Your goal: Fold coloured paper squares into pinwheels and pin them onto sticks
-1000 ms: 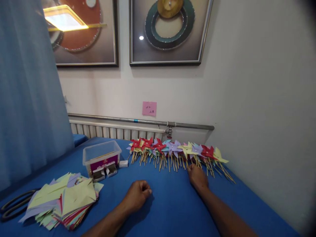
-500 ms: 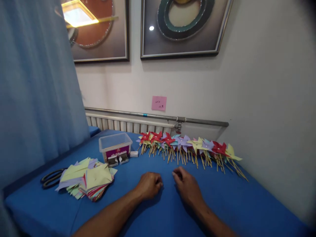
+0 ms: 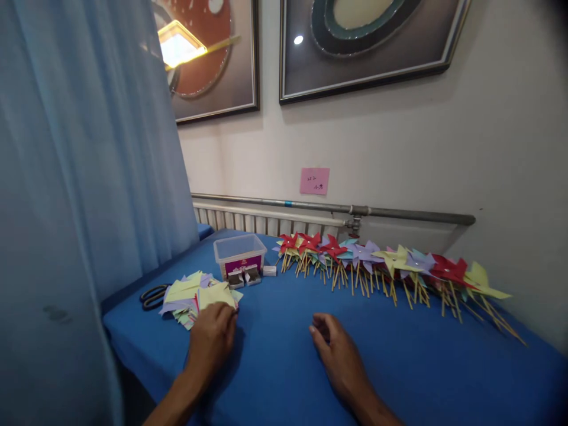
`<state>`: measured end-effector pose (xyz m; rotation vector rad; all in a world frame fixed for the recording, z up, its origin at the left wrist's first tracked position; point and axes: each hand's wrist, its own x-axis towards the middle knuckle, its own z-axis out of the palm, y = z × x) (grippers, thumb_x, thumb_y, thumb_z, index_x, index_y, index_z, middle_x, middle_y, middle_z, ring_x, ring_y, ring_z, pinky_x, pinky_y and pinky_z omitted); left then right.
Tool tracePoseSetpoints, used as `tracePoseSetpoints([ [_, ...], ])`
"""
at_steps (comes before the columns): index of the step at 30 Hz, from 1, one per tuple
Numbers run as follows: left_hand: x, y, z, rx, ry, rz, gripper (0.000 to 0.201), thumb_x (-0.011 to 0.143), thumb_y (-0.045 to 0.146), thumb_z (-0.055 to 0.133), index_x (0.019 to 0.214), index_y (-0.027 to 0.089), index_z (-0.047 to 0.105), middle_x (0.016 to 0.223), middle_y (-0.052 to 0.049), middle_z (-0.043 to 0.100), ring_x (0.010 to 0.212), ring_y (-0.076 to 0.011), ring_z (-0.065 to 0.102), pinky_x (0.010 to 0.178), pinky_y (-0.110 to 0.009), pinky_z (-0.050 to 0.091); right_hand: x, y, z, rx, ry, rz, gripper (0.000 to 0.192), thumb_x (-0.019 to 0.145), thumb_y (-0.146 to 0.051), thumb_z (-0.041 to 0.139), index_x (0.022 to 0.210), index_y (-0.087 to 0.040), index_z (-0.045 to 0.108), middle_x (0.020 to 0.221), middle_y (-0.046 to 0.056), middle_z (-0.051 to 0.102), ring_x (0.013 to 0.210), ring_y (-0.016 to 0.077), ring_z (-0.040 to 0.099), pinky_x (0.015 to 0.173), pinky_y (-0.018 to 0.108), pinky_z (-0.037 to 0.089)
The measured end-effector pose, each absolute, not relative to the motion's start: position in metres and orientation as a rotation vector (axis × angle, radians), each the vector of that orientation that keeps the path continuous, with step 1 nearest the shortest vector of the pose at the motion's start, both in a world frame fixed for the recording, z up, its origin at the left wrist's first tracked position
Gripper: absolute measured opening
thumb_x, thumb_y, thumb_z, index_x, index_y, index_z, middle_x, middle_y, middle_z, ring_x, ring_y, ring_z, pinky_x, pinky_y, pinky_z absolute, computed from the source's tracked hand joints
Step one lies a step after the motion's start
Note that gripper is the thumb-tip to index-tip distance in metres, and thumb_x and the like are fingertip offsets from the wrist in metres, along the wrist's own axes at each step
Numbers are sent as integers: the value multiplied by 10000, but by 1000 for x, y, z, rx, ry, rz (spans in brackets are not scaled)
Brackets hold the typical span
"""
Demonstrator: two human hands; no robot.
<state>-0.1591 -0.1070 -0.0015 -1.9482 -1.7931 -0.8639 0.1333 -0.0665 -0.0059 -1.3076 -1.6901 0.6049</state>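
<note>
My left hand (image 3: 212,336) is at the near right edge of a pile of coloured paper sheets (image 3: 186,291), with a pale yellow sheet on top. Its fingers bend down over the papers, and the fingertips are hidden behind the knuckles. My right hand (image 3: 339,355) rests on the blue table cover (image 3: 275,367). Its fingers are loosely curved, with a gap between thumb and fingers and nothing in it. Beyond it lies a long row of paper pinwheels (image 3: 364,253) on thin wooden sticks, in red, purple, yellow and light blue.
Black-handled scissors (image 3: 154,297) lie left of the papers. Behind the papers stands a clear plastic box (image 3: 239,248), with two small open boxes (image 3: 244,276) and a small white box (image 3: 270,270) near it. A blue curtain (image 3: 89,148) hangs at left; a radiator (image 3: 266,223) lines the wall.
My left hand has moved left from the middle of the table to the paper pile. My right hand has opened slightly and stays near its place. The view has turned left.
</note>
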Motion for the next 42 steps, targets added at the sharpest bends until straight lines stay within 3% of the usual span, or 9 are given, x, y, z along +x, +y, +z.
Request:
tracePoseSetpoints([
  [2,-185,-106,5,-1777,-1855,-755,306,953,291,549,1173,156,713,1289,-182,679,1202,-345,587,1002,-480,428,132,-66,-5,-1311,-1693,615,312,888,-438,526,1060,-214,660,1033,107,743,965,268,707,883,397,527],
  [5,-202,-104,8,-1714,-1986,-593,367,934,320,576,1221,134,708,1381,-193,645,1341,-366,505,1093,-531,358,132,-65,-5,-1326,-1693,630,326,883,-444,516,1060,-211,660,1042,115,748,975,274,712,890,401,529],
  [10,-199,-104,1,-1746,-2064,-625,297,971,297,527,1120,200,765,1325,-128,697,1304,-300,555,1077,-469,379,133,-64,-7,-1332,-1695,653,320,879,-457,517,1041,-221,660,1064,116,754,1007,277,716,904,394,531],
  [17,-207,-103,4,-1801,-2069,-797,296,956,315,529,1018,249,811,1296,-96,716,1239,-301,603,1079,-476,423,134,-65,-6,-1338,-1691,667,310,875,-451,521,1023,-222,670,1036,109,763,977,273,719,886,396,536],
  [25,-204,-97,33,-1584,-1842,-1502,341,906,447,565,959,202,796,1202,-131,743,1190,-315,634,1112,-511,420,135,-63,-8,-1285,-1605,725,296,843,-473,582,970,-235,702,1004,107,783,973,304,731,883,437,547],
  [29,-159,-82,60,-1789,-2092,-2277,362,804,508,682,888,168,774,914,-93,771,893,-257,698,843,-391,543,131,-56,-1,-1228,-1482,842,334,820,-520,649,968,-230,725,1014,114,793,986,316,736,906,458,553],
  [34,-82,-47,74,-2186,-2112,-3160,430,660,490,833,842,115,725,765,-76,717,621,-155,608,593,-279,473,133,-47,17,-980,-1168,1244,574,759,-710,715,1042,-211,733,1143,140,782,1092,324,722,940,460,557],
  [38,-34,-16,63,-2540,-2170,-3154,425,636,461,859,801,102,703,715,-75,687,581,-140,569,547,-266,422,145,-46,26,-717,-940,1560,690,804,-777,640,1208,-222,705,1289,130,742,1165,290,706,955,417,553],
  [42,-8,1,35,-2751,-2221,-2979,451,639,520,848,716,123,648,641,-45,627,540,-121,521,513,-258,356,153,-45,21,-689,-831,1568,582,782,-642,760,1189,-229,708,1232,108,770,1117,308,727,877,423,587],
])
